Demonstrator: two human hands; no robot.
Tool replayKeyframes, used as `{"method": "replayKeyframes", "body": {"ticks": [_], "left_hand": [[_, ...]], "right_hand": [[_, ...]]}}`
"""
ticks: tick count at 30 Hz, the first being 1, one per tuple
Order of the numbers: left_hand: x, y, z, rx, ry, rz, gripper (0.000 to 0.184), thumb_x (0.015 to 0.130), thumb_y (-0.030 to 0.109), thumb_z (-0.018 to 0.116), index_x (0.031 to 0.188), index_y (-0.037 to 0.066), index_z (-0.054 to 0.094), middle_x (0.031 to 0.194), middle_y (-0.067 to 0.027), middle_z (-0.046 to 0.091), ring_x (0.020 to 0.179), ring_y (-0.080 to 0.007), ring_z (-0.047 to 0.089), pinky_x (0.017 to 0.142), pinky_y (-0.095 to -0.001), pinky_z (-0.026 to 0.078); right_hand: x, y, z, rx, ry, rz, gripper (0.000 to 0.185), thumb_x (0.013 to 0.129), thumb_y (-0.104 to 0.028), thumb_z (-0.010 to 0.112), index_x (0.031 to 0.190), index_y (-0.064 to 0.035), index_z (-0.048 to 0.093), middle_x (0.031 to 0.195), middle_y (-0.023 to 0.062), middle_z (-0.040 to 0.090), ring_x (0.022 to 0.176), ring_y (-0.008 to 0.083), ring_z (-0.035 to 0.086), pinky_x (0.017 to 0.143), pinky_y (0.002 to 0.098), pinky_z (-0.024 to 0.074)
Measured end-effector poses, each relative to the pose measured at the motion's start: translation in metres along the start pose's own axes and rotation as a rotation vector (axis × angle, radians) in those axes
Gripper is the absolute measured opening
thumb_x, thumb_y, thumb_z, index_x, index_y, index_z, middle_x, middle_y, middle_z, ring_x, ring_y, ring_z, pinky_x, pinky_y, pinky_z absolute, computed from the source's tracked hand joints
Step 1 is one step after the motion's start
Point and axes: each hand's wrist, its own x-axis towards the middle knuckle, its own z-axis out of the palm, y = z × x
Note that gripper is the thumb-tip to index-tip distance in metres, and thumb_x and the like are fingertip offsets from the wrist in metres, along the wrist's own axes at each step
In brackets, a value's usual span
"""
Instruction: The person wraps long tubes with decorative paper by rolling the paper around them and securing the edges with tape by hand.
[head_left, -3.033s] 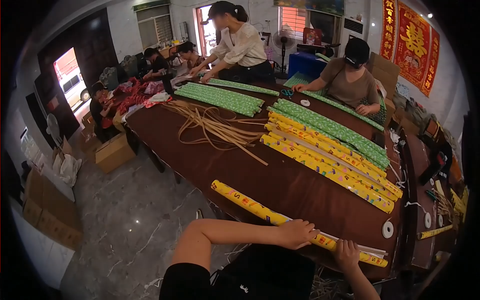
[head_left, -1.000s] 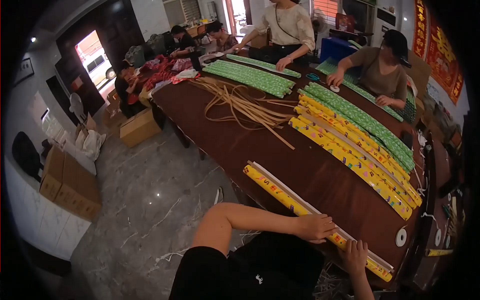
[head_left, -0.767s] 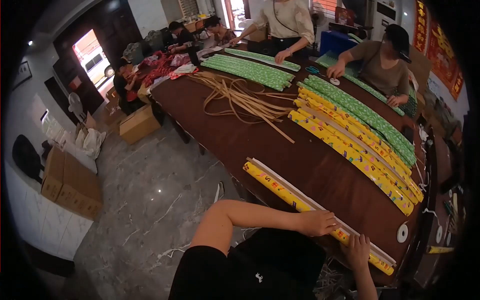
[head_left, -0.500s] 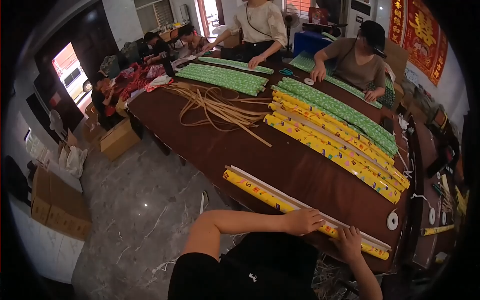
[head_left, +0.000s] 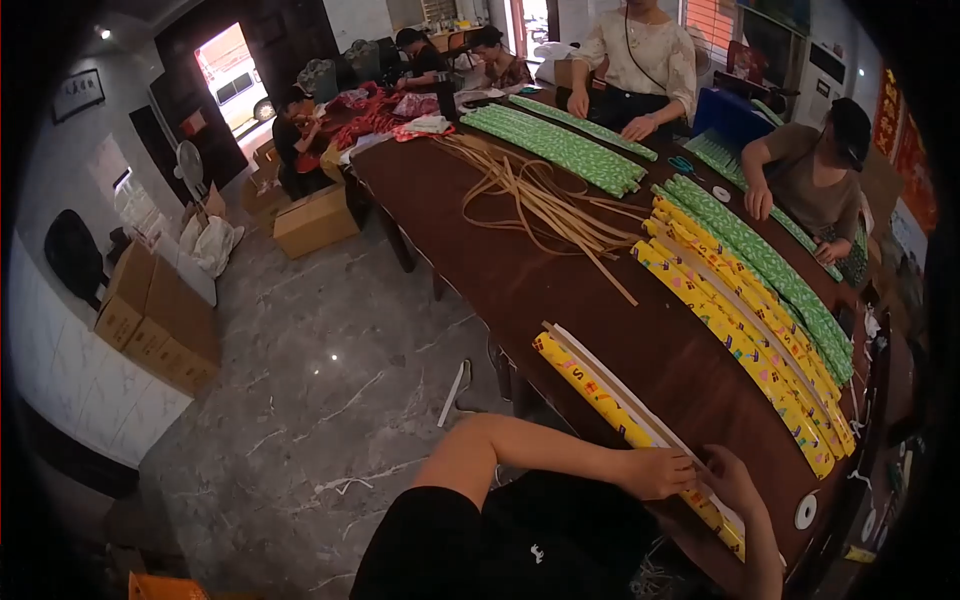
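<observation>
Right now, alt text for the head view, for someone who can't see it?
The wearer's left hand is on a yellow patterned roll with a pale strip along it, at the near edge of a brown table; the right hand is close beside. Beyond lie tan strips, green pieces and yellow pieces, with several people further back.

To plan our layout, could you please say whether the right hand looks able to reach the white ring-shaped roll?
Probably yes: the white ring-shaped roll lies near the right hand, with bare brown tabletop between.
</observation>
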Motion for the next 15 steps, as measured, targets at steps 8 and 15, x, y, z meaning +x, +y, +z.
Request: {"method": "replayKeyframes", "body": {"ticks": [8, 15], "left_hand": [[-0.006, 0.012, -0.001, 0.139, 0.068, -0.047, 0.028, 0.081, 0.013, 0.060, 0.104, -0.002, 0.065, 0.108, -0.0120, 0.061, 0.102, -0.0280, 0.059, 0.091, -0.0377, 0.048], [-0.013, 0.024, -0.010, 0.185, 0.078, -0.025, 0.036, 0.081, 0.014, 0.061, 0.113, -0.001, 0.064, 0.109, -0.0122, 0.061, 0.102, -0.0270, 0.060, 0.087, -0.0367, 0.051]], "right_hand": [[0.005, 0.002, -0.005, -0.045, -0.076, -0.071, 0.017, 0.083, -0.012, 0.070, 0.096, -0.0008, 0.067, 0.085, 0.0138, 0.068, 0.078, 0.0203, 0.065, 0.070, 0.0334, 0.0517], [-0.015, -0.023, 0.009, -0.109, 0.035, -0.095, 0.011, 0.083, -0.015, 0.067, 0.089, -0.0050, 0.066, 0.080, 0.0140, 0.069, 0.073, 0.0307, 0.068, 0.066, 0.0404, 0.0533]]}}
